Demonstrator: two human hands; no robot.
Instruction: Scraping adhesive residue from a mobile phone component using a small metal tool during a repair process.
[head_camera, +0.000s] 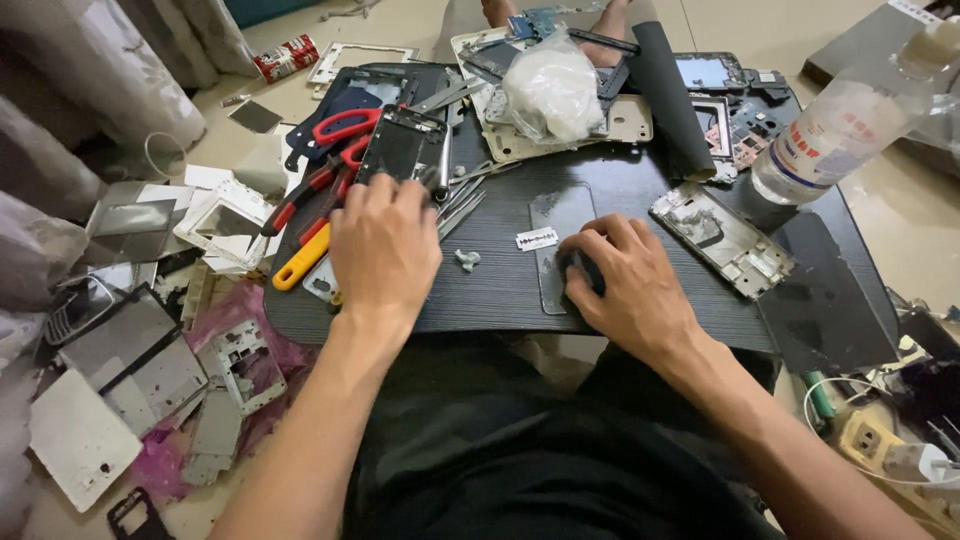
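white stuff in knotted clear bag (552, 88)

A clear plastic bottle (845, 125) lies tilted at the far right edge of the dark worktop (620, 180); its label (812, 150) is white with red print and a blue band near the base. On the floor beyond the worktop's far left corner lies a small crushed packet (285, 57), red and white. A tiny white sticker (537, 239) (rectangular, faintly printed) lies mid-worktop. A phone screen (703, 72), pale blue, sits left of the bottle.
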